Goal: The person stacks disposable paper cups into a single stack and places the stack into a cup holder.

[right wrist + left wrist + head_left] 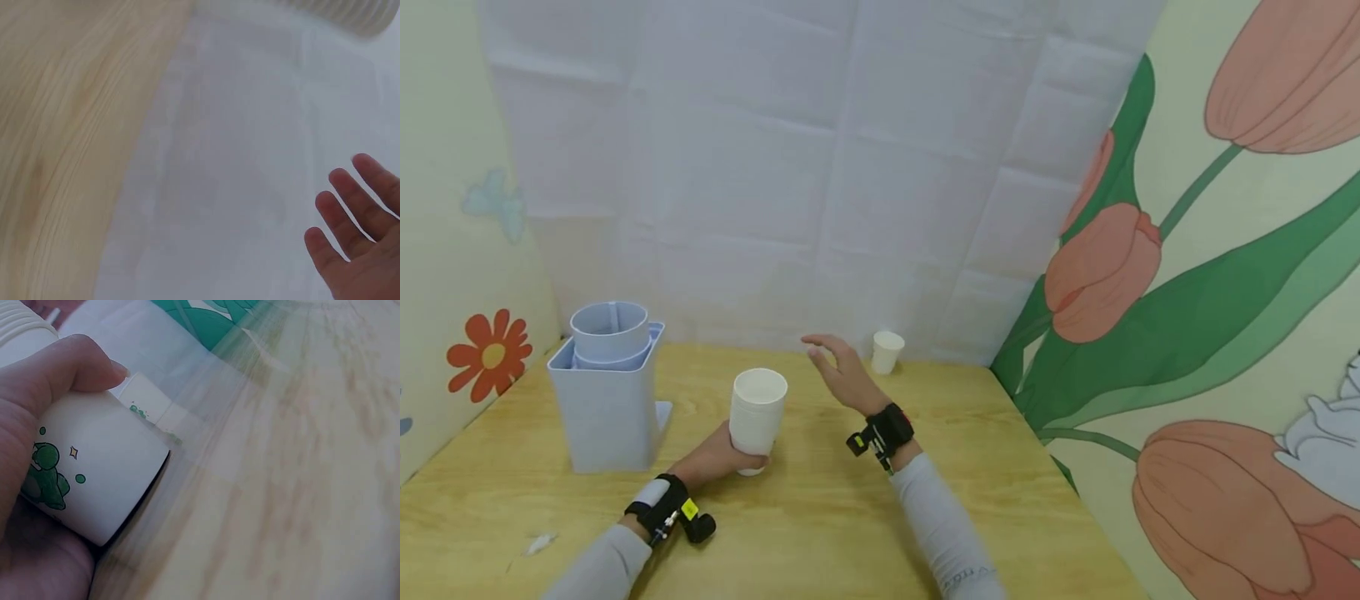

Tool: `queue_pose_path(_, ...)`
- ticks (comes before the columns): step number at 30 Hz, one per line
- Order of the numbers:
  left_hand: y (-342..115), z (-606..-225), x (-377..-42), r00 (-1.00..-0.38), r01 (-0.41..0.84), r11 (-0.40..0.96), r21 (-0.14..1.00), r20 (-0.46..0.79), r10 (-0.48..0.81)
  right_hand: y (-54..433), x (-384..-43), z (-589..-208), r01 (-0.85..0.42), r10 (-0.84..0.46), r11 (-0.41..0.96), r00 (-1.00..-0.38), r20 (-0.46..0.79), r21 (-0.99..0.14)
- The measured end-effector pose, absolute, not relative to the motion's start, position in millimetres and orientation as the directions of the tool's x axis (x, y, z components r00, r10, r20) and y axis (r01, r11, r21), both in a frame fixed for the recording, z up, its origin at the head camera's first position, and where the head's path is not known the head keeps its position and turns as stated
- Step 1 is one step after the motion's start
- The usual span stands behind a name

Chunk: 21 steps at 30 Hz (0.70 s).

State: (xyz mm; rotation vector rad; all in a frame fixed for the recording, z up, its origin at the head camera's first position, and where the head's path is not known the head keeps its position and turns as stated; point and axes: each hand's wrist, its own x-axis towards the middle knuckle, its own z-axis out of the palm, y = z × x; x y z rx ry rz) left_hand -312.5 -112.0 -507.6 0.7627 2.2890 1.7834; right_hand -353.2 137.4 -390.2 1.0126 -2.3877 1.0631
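Observation:
A stack of white paper cups (757, 412) stands in the grip of my left hand (718, 457), thumb and fingers curled round its lower part. In the left wrist view the bottom cup (119, 469) shows a green cartoon print, with its base close over the tabletop. My right hand (850, 379) hovers to the right of the stack, holding nothing. Its fingers (350, 219) are spread and slightly bent in the right wrist view. Beyond that hand, a single paper cup (887, 353) sits upright near the back edge.
On the left stands a pale blue square container (606, 421) with a round cylinder piece (610, 333) in its top. A small whitish scrap (539, 544) lies on the wooden table (820, 533) at front left. White sheeting (737, 208) hangs behind; a tulip-painted wall (1195, 350) borders the right.

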Motion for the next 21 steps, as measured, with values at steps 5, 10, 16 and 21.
queue_pose_path(5, -115.2, -511.1, -308.1, -0.861, 0.306, 0.174, 0.936, 0.194, 0.470, 160.7, -388.5, -396.4, -0.640, -0.384, 0.524, -0.767, 0.514, -0.562)
queue_pose_path(10, -111.7, -518.9, -306.6, -0.851, 0.307, 0.137, 0.942, 0.207, 0.483, 185.5, -414.8, -398.0, -0.594, -0.343, 0.602, -0.796, 0.499, -0.534)
queue_pose_path(16, -98.6, -531.8, -300.6, -0.847, 0.283, 0.099, 0.954, 0.200, 0.493, 220.2, -444.3, -400.4, -0.484, -0.285, 0.744, -0.853, 0.437, -0.460)
queue_pose_path(21, -92.3, -535.9, -294.6, -0.855, 0.246, 0.090, 0.965, 0.172, 0.489, 234.7, -461.3, -411.2, -0.320, -0.178, 0.852, -0.922, 0.345, -0.414)
